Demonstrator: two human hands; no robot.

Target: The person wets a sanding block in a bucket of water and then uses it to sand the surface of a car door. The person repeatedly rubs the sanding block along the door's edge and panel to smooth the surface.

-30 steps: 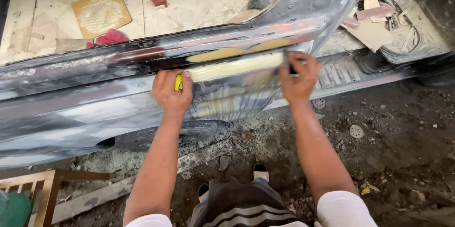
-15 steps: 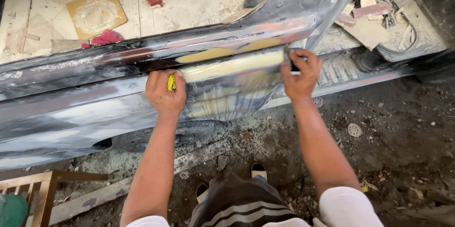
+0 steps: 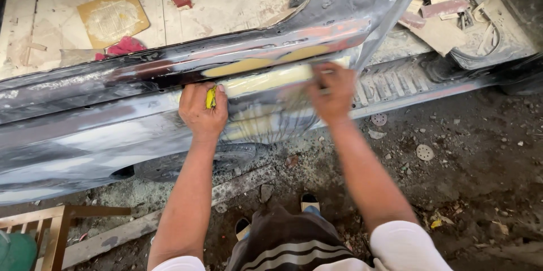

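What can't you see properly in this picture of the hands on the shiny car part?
- Head view: the small yellow thing in the left hand is mostly wrapped by fingers, so its kind is unclear.
- Head view: the right hand is motion-blurred; whatever it presses on the yellow filler patch is hidden beneath it.
- Head view: the grey body panel runs off the left edge.
- Head view: the wooden stool is cut by the bottom corner.

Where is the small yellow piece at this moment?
In the head view, the small yellow piece sits left of centre, gripped in the left hand, which presses against the grey car body panel beside the pale yellow filler patch.
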